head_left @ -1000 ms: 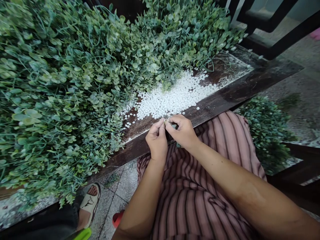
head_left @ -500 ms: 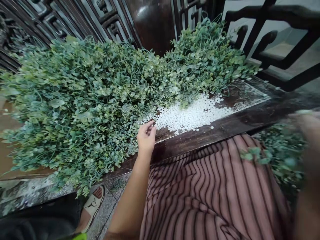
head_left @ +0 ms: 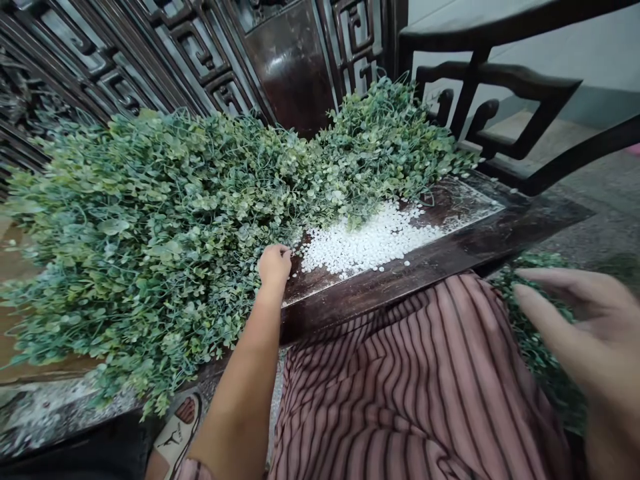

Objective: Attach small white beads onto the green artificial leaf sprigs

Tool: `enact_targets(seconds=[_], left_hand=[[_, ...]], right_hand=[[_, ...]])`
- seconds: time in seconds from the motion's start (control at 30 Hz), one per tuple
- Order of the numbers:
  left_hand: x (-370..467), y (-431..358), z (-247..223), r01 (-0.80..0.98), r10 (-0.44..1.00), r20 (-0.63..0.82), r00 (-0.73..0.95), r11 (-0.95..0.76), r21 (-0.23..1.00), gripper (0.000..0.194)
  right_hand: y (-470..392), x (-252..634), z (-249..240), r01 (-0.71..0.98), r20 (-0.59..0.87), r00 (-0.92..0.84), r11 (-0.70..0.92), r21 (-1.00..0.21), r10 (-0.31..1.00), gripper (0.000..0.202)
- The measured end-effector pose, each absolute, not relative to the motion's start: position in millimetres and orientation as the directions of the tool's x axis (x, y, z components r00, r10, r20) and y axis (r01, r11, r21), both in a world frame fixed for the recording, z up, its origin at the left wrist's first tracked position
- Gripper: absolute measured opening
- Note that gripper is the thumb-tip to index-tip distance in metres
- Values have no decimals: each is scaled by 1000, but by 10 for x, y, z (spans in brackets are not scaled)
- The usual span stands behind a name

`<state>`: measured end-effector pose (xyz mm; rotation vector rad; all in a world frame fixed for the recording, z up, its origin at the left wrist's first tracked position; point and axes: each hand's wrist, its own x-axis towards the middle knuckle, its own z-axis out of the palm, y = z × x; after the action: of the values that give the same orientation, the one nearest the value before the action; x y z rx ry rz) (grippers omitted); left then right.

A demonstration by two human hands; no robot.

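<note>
A big heap of green artificial leaf sprigs (head_left: pixel 190 220) covers most of a dark wooden bench seat (head_left: pixel 360 293). In front of the sprigs lies a spread of small white plastic pieces (head_left: pixel 365 243). My left hand (head_left: pixel 275 265) is at the edge where leaves and white pieces meet, its fingers curled in a pinch; whatever they hold is hidden. At the right, my right hand (head_left: pixel 585 327) is open, thumb and fingers apart, with nothing between them. It hovers above more green sprigs (head_left: pixel 545 373) lying low beside my lap.
Carved dark wood forms the bench back (head_left: pixel 295 67) and the armrest (head_left: pixel 500 73). Striped cloth (head_left: pixel 400 387) covers my lap. At the lower left is another person's foot in a sandal (head_left: pixel 175 433). Brown cardboard (head_left: pixel 20 267) shows at the left edge.
My right hand, blurred before near a falling-looking sprig, is now clear and open, and that loose sprig no longer shows in the air. My left hand's fingers have closed. The view has shifted slightly.
</note>
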<state>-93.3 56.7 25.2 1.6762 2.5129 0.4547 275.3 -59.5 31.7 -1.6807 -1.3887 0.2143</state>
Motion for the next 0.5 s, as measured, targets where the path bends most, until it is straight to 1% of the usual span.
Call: enact_targets(seconds=[0.07, 0.13, 0.2, 0.27, 0.37, 0.43, 0.5], left_hand=[[-980, 540, 333, 827, 889, 124, -442, 350, 439, 11], [-1016, 508, 412, 731, 860, 147, -488, 310, 608, 9], [-1035, 465, 487, 591, 837, 139, -529, 246, 768, 6], [-1030, 402, 555, 427, 819, 96, -566, 191, 884, 5], [-969, 259, 614, 231, 814, 27, -580, 133, 964, 16], [-873, 132, 604, 133, 836, -20, -549, 111, 985, 27], [-722, -9, 549, 33, 865, -72, -497, 102, 994, 33]], right_hand=[[-542, 2499, 418, 660, 389, 268, 126, -740, 881, 13], [-487, 2320, 449, 616, 394, 168, 216, -757, 904, 14], [-449, 2183, 441, 579, 404, 72, 292, -762, 912, 14], [-435, 2047, 431, 558, 407, -6, 341, -756, 913, 12], [-443, 1809, 431, 523, 372, -78, 356, -775, 925, 11], [-447, 1638, 416, 468, 303, -118, 322, -823, 946, 13], [-428, 1476, 374, 374, 203, -148, 245, -895, 968, 19]])
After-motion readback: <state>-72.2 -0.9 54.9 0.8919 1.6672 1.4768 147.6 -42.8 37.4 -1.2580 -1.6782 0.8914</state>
